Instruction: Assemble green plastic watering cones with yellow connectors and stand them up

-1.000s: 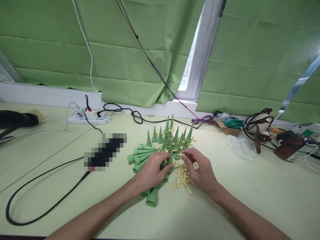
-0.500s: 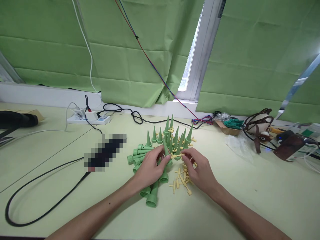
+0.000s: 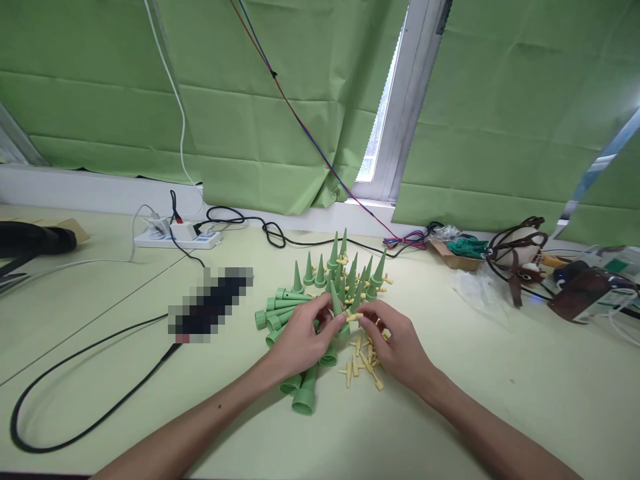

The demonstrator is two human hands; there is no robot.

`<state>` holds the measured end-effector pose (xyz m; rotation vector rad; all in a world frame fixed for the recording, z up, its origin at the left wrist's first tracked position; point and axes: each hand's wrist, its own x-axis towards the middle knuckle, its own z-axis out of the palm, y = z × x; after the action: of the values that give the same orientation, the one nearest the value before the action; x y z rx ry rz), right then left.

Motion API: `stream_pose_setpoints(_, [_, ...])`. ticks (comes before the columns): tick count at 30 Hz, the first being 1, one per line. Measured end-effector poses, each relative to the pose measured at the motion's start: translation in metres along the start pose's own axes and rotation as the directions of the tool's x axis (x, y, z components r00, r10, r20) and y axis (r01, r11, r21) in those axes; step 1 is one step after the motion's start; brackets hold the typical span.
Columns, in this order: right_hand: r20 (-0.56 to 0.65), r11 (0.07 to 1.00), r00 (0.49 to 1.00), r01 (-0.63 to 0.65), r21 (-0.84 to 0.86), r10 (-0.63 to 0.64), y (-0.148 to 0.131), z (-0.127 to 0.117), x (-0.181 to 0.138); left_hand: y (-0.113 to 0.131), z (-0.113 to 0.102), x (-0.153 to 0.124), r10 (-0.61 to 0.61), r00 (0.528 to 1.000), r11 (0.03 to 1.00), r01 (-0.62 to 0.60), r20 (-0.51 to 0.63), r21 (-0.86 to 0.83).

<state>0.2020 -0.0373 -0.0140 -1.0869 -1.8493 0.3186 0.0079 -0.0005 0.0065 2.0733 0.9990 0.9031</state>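
Observation:
My left hand [image 3: 300, 340] is closed round a green plastic cone [image 3: 335, 301], held tip up just above the table. My right hand [image 3: 395, 343] pinches a small yellow peg [image 3: 354, 317] and presses it against the side of that cone. Behind the hands stands a cluster of upright green cones [image 3: 350, 270], some with yellow pegs fitted. More green cones lie flat on the table to the left [image 3: 280, 310] and under my left wrist [image 3: 304, 397]. Loose yellow pegs [image 3: 363, 367] are scattered below my right hand.
A black cable [image 3: 75, 373] loops over the pale green table [image 3: 500, 400] at the left, next to a blurred dark object [image 3: 210, 303]. A white power strip [image 3: 177, 235] sits at the back left. Clutter with a brown strap bag [image 3: 520, 257] lies at the right.
My left hand has lifted one cone from the flat pile and turned it tip up. My right hand has brought a yellow peg leftward against it.

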Motion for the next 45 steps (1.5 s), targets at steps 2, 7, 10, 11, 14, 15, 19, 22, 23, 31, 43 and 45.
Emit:
stream_pose_setpoints(2, [0.01, 1.0, 1.0, -0.011, 0.014, 0.011, -0.0005, -0.0001, -0.0004, -0.0001, 0.0001, -0.0003, -0.001, 1.0, 1.0, 0.002, 0.02, -0.031])
stream_pose_setpoints(7, [0.026, 0.999, 0.999, -0.026, 0.038, 0.025, -0.0013, -0.0003, -0.0002, 0.0, -0.0001, -0.0009, 0.003, 0.999, 0.996, 0.001, 0.044, -0.09])
stream_pose_setpoints(10, [0.036, 0.998, 0.999, -0.035, 0.052, 0.033, -0.002, -0.0003, 0.0002, 0.0009, -0.0006, -0.0016, 0.011, 0.999, 0.994, -0.006, 0.045, -0.113])
stream_pose_setpoints(11, [0.039, 0.998, 0.999, -0.04, 0.057, 0.038, -0.0023, -0.0004, 0.0002, 0.0013, -0.0008, -0.0018, 0.014, 0.999, 0.993, -0.009, 0.045, -0.118])
stream_pose_setpoints(14, [0.044, 0.996, 0.997, -0.059, 0.07, 0.056, -0.0033, -0.001, 0.0, 0.0023, -0.001, -0.0024, 0.018, 0.999, 0.991, -0.012, 0.044, -0.134])
stream_pose_setpoints(15, [0.048, 0.995, 0.997, -0.063, 0.072, 0.06, -0.0034, -0.0012, -0.0002, 0.0025, -0.0009, -0.0024, 0.017, 0.999, 0.99, -0.01, 0.044, -0.137])
stream_pose_setpoints(19, [0.06, 0.995, 0.996, -0.067, 0.074, 0.062, -0.0024, -0.0017, -0.0005, 0.0025, -0.0007, -0.0023, 0.01, 0.998, 0.991, -0.003, 0.055, -0.136])
stream_pose_setpoints(22, [0.063, 0.996, 0.996, -0.064, 0.068, 0.059, -0.0012, -0.0016, -0.0006, 0.0025, -0.0005, -0.0019, 0.014, 0.998, 0.992, -0.006, 0.06, -0.123])
stream_pose_setpoints(23, [0.066, 0.996, 0.996, -0.064, 0.065, 0.06, -0.001, -0.0016, -0.0006, 0.0025, -0.0004, -0.0018, 0.016, 0.998, 0.993, -0.008, 0.062, -0.121])
stream_pose_setpoints(31, [0.072, 0.996, 0.993, -0.09, 0.012, 0.089, -0.0014, -0.0015, 0.0013, 0.0034, 0.0, -0.0014, 0.031, 0.996, 0.993, -0.02, 0.085, -0.12])
stream_pose_setpoints(43, [0.077, 0.995, 0.994, -0.072, -0.062, 0.077, 0.0003, 0.0, 0.0, 0.0076, -0.0003, -0.0021, 0.03, 0.995, 0.993, -0.018, 0.093, -0.121])
stream_pose_setpoints(45, [0.076, 0.995, 0.993, -0.083, -0.048, 0.087, -0.001, -0.001, -0.0001, 0.0059, 0.0, -0.0018, 0.022, 0.996, 0.993, -0.012, 0.083, -0.119])
